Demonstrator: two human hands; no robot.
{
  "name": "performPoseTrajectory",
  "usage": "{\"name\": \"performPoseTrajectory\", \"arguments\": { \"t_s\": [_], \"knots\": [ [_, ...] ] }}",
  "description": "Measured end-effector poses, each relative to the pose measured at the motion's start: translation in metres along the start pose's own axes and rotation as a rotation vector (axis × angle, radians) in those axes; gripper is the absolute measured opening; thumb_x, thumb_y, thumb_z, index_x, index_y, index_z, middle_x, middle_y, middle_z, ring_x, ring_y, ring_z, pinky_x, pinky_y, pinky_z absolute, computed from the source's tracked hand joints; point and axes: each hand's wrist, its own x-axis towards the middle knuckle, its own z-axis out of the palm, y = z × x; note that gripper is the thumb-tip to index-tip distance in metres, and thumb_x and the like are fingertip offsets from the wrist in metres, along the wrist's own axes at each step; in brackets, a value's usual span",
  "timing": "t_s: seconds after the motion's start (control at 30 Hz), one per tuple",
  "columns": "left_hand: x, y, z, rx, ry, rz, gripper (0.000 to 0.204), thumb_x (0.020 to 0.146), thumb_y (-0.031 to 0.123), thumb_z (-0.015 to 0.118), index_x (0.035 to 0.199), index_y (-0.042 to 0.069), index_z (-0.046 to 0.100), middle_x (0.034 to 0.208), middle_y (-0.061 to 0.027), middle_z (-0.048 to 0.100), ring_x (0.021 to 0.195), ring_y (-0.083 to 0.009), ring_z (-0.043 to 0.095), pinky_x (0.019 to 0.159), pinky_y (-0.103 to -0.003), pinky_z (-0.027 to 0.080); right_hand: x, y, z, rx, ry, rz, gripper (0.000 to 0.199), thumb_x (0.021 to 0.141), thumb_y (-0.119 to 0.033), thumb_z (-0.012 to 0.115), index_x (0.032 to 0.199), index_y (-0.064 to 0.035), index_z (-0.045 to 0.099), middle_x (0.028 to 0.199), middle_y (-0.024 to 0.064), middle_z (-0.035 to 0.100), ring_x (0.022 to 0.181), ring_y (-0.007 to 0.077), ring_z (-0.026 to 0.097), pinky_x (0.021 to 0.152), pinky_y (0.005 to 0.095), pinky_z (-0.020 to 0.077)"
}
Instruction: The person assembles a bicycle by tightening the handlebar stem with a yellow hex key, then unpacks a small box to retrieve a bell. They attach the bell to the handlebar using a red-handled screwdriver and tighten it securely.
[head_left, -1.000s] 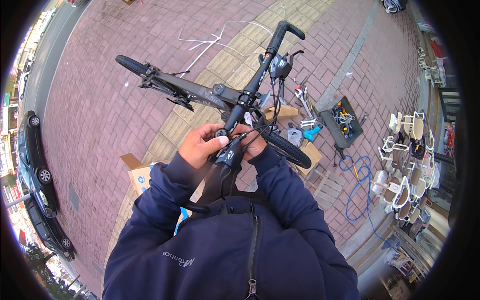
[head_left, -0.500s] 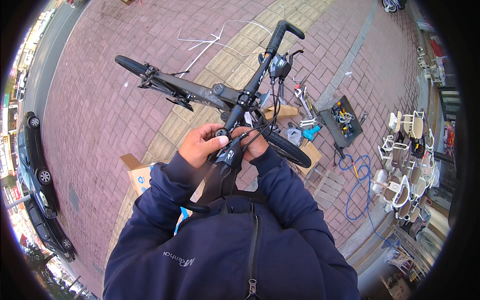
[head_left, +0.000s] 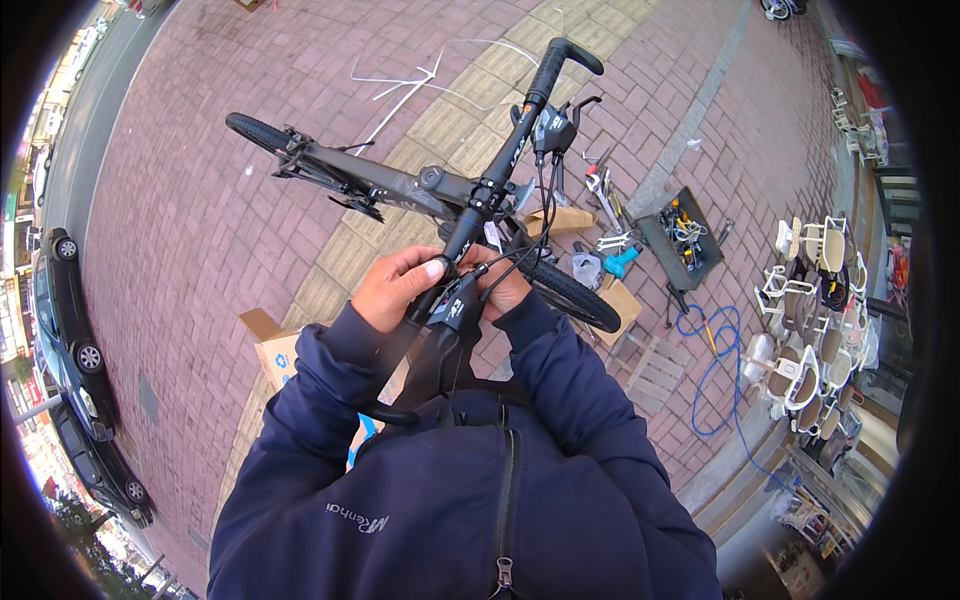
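Observation:
A black bicycle handlebar (head_left: 505,165) runs from the upper right toward me. My left hand (head_left: 392,288) is closed around its near part, with the thumb pressing a small round black fitting on the bar, mostly covered by the fingers. From the other side my right hand (head_left: 508,288) reaches in behind the cables, its fingers bent against the same spot; what they pinch is hidden. Just below the fingers sits a black shifter with brake lever (head_left: 455,305). A matching shifter (head_left: 553,128) is on the far side. The dark bicycle frame (head_left: 385,188) extends to the left.
To the right lie an open toolbox (head_left: 683,240), spanners (head_left: 614,241), a teal power tool (head_left: 621,262) and a coiled blue hose (head_left: 738,370). Several child seats (head_left: 820,320) stand farther right. A cardboard box (head_left: 280,350) is at lower left. Parked cars (head_left: 75,330) line the road.
My left thumb has shifted slightly up and left over the round black fitting, which now shows less. The handlebar has turned or slid a little to the left in view.

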Motion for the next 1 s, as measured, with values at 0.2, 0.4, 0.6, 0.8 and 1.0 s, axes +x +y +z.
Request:
{"name": "performPoseTrajectory", "arguments": {
  "t_s": [0.2,0.4,0.6,0.8,1.0],
  "knots": [
    [0.004,0.000,-0.007,-0.021,-0.008,-0.040,0.043,0.100,0.027,0.065,0.128,-0.005,0.060,0.111,-0.0069,0.069,0.099,-0.0118,0.063,0.091,-0.028,0.050,-0.008,-0.002,-0.006,-0.194,0.073,-0.112,0.028,0.078,0.010,0.061,0.103,-0.0002,0.067,0.098,0.0064,0.069,0.087,0.0172,0.068,0.079,0.0272,0.0542],
    [0.007,-0.007,-0.013,-0.085,-0.061,-0.043,0.045,0.098,0.027,0.067,0.129,-0.004,0.059,0.114,-0.0068,0.068,0.102,-0.0120,0.063,0.094,-0.028,0.049,-0.014,-0.002,-0.011,-0.162,-0.005,-0.124,0.032,0.079,0.006,0.069,0.111,-0.0002,0.065,0.106,0.0110,0.068,0.095,0.0207,0.069,0.086,0.0314,0.0568],
    [0.014,-0.011,-0.019,-0.244,-0.080,-0.115,0.050,0.091,0.024,0.072,0.129,-0.004,0.057,0.113,-0.0092,0.068,0.100,-0.0151,0.067,0.094,-0.030,0.052,-0.009,-0.001,-0.013,-0.139,0.013,-0.126,0.034,0.080,0.007,0.066,0.113,0.0005,0.065,0.105,0.0105,0.069,0.094,0.0198,0.069,0.085,0.0299,0.0565],
    [0.016,-0.012,-0.018,-0.275,-0.054,-0.144,0.055,0.087,0.021,0.074,0.131,-0.004,0.052,0.110,-0.0116,0.069,0.095,-0.0180,0.071,0.089,-0.032,0.058,-0.029,0.005,-0.021,-0.434,0.387,-0.020,0.030,0.084,0.000,0.056,0.112,0.0025,0.066,0.103,0.0121,0.071,0.088,0.0203,0.069,0.077,0.0291,0.0542],
    [0.013,-0.008,-0.015,-0.285,-0.069,-0.139,0.054,0.088,0.020,0.072,0.132,-0.004,0.052,0.109,-0.0120,0.069,0.093,-0.0182,0.071,0.087,-0.033,0.059,-0.083,0.002,-0.050,-0.779,0.608,-0.141,0.022,0.097,-0.016,0.045,0.094,-0.0011,0.061,0.092,0.0189,0.073,0.058,0.0188,0.058,0.055,0.0344,0.0490]
  ]
}}
